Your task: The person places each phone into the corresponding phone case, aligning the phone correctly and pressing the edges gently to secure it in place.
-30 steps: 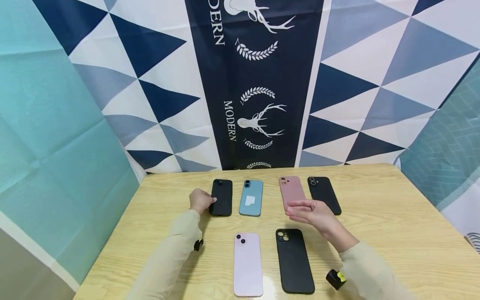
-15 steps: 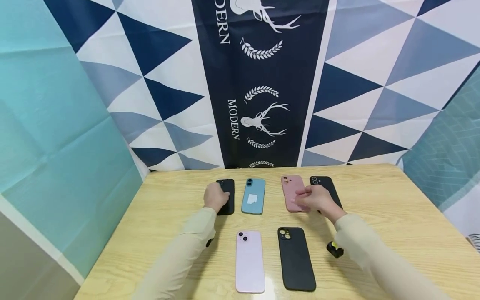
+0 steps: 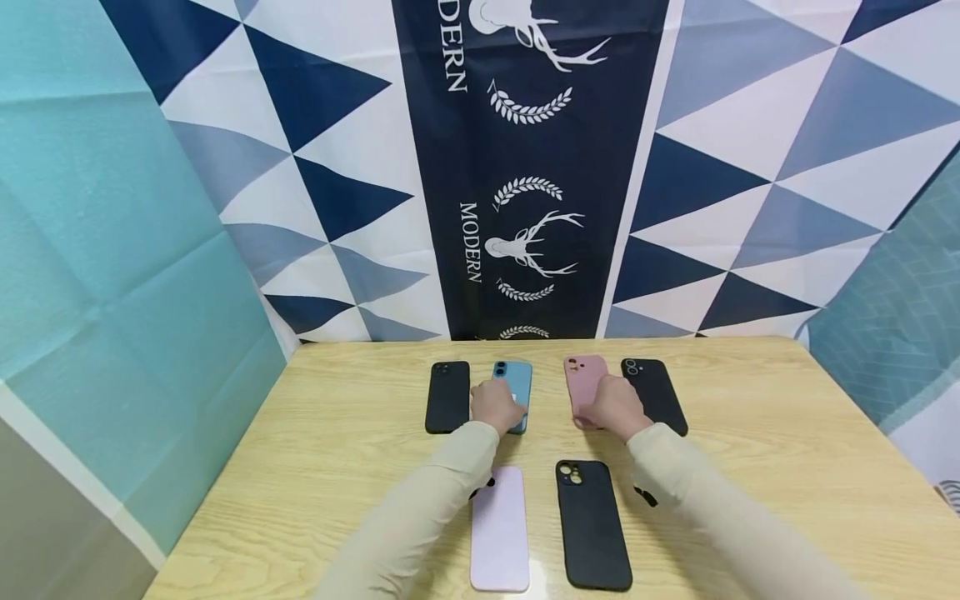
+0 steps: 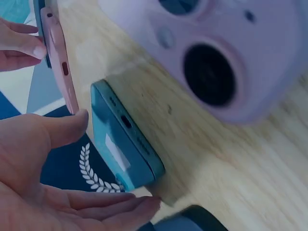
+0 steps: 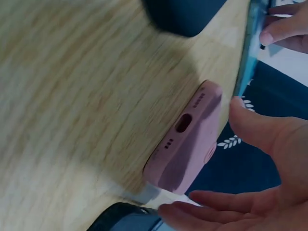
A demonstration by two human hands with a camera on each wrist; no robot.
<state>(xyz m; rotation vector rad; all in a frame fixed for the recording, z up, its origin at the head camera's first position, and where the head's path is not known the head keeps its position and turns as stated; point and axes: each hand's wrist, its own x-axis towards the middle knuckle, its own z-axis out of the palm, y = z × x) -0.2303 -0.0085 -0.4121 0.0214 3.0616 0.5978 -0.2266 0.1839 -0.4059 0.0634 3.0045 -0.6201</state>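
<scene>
My left hand (image 3: 495, 407) is over the lower part of a light blue phone (image 3: 517, 379) with a white sticker. In the left wrist view, its thumb and straight fingers spread on either side of the blue phone's bottom end, without a visible grip. My right hand (image 3: 618, 407) hovers at the lower end of a pink phone case (image 3: 585, 377) with camera cutouts. The right wrist view shows that thumb and those fingers parted around the pink case (image 5: 187, 144), apparently apart from it.
A black phone (image 3: 447, 398) lies at the back left, and a black phone or case (image 3: 657, 398) at the back right. Nearer are a lilac phone (image 3: 499, 533), partly behind my left sleeve, and a black case (image 3: 595, 525). Patterned cloth (image 3: 525, 167) hangs behind the wooden table (image 3: 322, 467).
My left hand has moved right from the black phone to the blue phone. My right hand has shifted slightly at the pink case. The phones and cases lie where they were.
</scene>
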